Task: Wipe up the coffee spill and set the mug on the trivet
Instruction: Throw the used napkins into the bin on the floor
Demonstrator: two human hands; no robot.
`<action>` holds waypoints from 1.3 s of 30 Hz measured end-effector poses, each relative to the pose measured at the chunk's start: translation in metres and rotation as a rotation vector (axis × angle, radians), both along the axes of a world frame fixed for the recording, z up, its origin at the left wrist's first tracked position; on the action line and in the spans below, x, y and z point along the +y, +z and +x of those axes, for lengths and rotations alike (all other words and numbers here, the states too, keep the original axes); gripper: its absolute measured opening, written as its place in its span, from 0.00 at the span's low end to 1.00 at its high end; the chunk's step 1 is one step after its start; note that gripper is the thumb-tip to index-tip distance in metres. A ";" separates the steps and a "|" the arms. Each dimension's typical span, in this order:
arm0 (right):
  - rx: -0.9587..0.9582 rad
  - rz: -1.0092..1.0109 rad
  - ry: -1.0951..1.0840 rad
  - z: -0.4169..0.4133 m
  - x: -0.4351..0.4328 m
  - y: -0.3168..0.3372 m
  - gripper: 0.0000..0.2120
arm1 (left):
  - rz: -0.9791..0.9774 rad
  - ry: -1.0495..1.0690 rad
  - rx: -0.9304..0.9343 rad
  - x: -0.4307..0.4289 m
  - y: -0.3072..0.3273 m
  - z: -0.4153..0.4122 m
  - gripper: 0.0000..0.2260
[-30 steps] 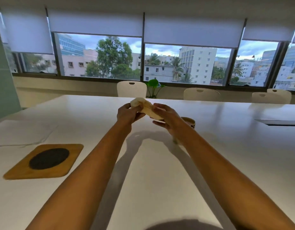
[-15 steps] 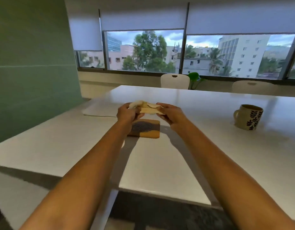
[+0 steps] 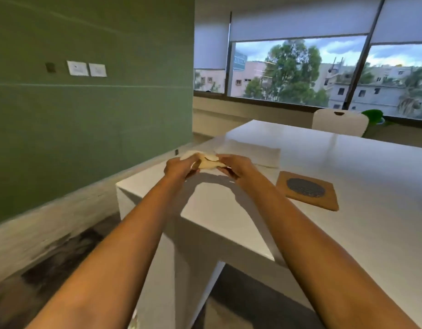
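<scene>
Both hands hold a crumpled, cream-coloured cloth (image 3: 206,161) in the air above the left end of the white table (image 3: 347,219). My left hand (image 3: 179,167) grips its left side and my right hand (image 3: 236,167) pinches its right side. A wooden trivet (image 3: 308,191) with a dark round pad lies flat on the table to the right of my hands. The mug is out of view. No spill shows on the visible tabletop.
A green wall (image 3: 86,103) stands to the left, with floor between it and the table's end. A flat white sheet (image 3: 252,151) lies on the table beyond my hands. A white chair (image 3: 339,122) and a green plant (image 3: 372,116) stand by the windows.
The view has swung left: the mug has left the frame and the trivet now lies right of my hands. Both hands still hold the cloth, now over the table's left end.
</scene>
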State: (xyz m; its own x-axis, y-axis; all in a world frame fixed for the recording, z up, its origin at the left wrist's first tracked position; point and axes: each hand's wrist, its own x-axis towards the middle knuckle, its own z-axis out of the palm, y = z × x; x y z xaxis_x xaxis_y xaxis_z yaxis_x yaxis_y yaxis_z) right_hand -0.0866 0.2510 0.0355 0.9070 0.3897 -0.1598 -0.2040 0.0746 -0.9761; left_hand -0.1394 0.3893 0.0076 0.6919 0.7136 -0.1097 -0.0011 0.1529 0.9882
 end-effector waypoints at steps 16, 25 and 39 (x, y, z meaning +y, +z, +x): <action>-0.225 -0.184 0.304 0.007 0.261 -0.026 0.13 | -0.073 0.319 0.005 0.226 -0.007 -0.047 0.10; -0.530 -0.781 0.322 -0.022 0.374 -0.062 0.14 | -0.083 0.358 0.101 0.331 -0.063 -0.066 0.12; -0.317 -0.928 0.190 -0.064 0.441 -0.186 0.12 | -0.098 0.067 0.410 0.415 -0.192 -0.097 0.03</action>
